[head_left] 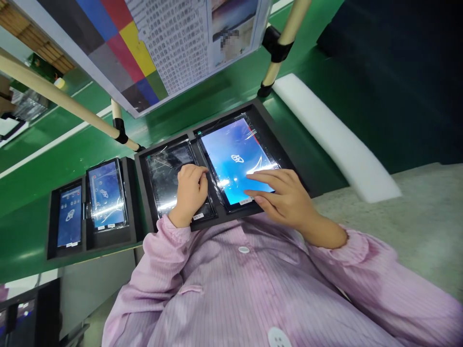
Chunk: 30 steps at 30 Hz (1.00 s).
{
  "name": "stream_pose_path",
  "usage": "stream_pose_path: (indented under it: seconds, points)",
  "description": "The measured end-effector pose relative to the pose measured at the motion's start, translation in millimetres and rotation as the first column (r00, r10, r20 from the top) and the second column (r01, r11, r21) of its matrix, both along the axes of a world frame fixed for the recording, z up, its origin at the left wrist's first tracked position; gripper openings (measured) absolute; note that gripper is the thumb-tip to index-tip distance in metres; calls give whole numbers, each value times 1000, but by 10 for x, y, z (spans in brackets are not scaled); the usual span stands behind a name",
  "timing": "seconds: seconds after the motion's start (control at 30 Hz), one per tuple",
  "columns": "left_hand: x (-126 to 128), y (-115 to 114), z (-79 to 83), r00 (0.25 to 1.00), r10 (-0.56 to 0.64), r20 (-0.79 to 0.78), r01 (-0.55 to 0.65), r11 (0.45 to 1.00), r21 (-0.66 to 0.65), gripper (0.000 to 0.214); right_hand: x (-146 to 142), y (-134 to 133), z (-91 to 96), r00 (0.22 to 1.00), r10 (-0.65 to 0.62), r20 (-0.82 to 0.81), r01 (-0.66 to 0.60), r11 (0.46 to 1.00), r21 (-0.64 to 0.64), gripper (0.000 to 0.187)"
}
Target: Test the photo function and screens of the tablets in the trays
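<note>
The black tray (275, 129) lay before you, lit tablet (227, 156) in its right compartment, dark tablet (162, 176) in its left. Lit tablet judged light, stiff, slippery, glass fragile; best held by opposite edges. Your right hand (287, 200), fingers apart, was over its near right part, contact unclear. Your left hand (191, 193) curled over the dark tablet; grip undetermined.

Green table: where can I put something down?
Bare green table lies between the larger tray and the white strip, and left of the smaller tray. Crowded: the sliver between trays, and the larger tray, with left hand and right hand over its tablets.
</note>
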<state>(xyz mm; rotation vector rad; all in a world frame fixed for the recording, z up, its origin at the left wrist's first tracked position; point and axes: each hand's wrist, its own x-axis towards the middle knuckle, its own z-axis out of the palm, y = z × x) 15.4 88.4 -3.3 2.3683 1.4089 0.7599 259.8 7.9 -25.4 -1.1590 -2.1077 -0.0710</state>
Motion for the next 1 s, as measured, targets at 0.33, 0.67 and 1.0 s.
stream_pose_path:
  seconds: [0.33, 0.67, 1.0]
  points:
    - [18, -15, 23, 999, -42, -27, 40, 998, -50, 22, 6, 14, 0, 999, 35, 21, -34, 999, -11, 26]
    - [13, -28, 49, 997, -35, -74, 28, 996, -88, 23, -21, 29, 66, 986, 11, 163, 9, 992, -127, 42]
    - [285, -106, 11, 984, 74, -163, -105, 977, -186, 57, 265, 817, -292, 835, -525, -163, 402, 785, -471, 72]
